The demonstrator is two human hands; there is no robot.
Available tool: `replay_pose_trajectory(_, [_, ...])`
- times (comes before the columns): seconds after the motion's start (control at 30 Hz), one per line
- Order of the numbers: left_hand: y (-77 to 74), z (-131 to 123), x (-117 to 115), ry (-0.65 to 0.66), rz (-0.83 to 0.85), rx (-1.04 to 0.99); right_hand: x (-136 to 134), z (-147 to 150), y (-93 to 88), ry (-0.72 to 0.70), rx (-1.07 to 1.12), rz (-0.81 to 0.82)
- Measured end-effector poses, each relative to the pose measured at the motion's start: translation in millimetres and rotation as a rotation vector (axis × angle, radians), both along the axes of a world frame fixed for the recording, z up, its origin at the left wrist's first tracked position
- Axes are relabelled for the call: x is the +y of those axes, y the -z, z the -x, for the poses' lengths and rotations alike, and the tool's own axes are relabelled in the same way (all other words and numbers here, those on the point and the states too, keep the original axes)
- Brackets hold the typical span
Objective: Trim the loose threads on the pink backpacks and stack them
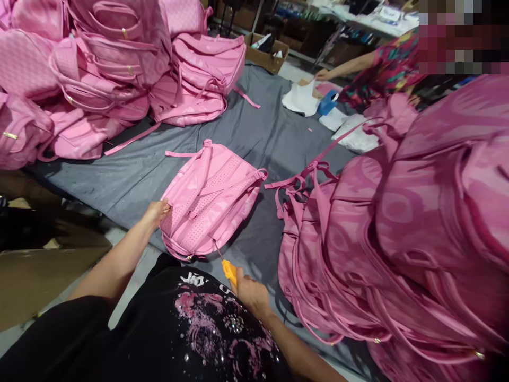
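Left hand [157, 212] grips the near-left edge of a backpack [210, 196] stretching lengthwise away, right hand [249, 293] clutching a cutter [229, 270] at its near end.

Pink backpack heaps [397, 228], grey sheet [258, 132]

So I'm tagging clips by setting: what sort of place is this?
Probably a bag factory's finishing bench: heaps of identical pink backpacks on a grey-covered table, the right hand holding an orange-handled cutter at one backpack gripped by the left hand.
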State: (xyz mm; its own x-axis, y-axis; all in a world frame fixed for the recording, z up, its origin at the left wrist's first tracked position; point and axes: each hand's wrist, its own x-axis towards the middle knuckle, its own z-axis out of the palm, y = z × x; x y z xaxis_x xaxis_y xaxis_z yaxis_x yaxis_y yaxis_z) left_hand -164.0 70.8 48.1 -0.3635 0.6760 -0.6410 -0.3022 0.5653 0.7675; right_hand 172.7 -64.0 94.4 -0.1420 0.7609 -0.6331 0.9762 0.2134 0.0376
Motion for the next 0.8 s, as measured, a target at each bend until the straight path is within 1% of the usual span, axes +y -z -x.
replay_pose_trajectory(0.07, [0.2, 3, 8, -0.007, 0.087, -0.194, -5, 10, 21.6, 0.0, -0.005, -0.122])
replay_pose_trajectory(0.13, [-0.6, 1, 13, 0.017, 0.124, -0.34, -4, 23, 38.2, 0.04, 0.006, -0.188])
replay_pose_trajectory(0.23, [2.1, -6, 16, 0.027, 0.111, -0.538, 7, 42, 54.6, 0.138, 0.007, -0.231])
replay_pose_trajectory(0.33, [9.8, -9, 20, 0.031, 0.081, -0.689, 16, 52, 64.4, 0.236, 0.027, -0.234])
replay_pose_trajectory(0.47, [17.5, -9, 26, 0.046, 0.061, -0.838, 22, 54, 67.9, 0.29, 0.035, -0.177])
replay_pose_trajectory(0.6, [19.0, -5, 28, 0.069, 0.049, -0.942, 25, 58, 61.4, 0.326, -0.012, -0.155])
replay_pose_trajectory(0.7, [22.5, 0, 27, 0.11, -0.005, -1.021, 19, 59, 57.6, 0.382, -0.034, -0.173])
replay_pose_trajectory(0.8, [28.1, 2, 29, 0.152, -0.05, -1.084, 9, 57, 58.5, 0.422, -0.038, -0.17])
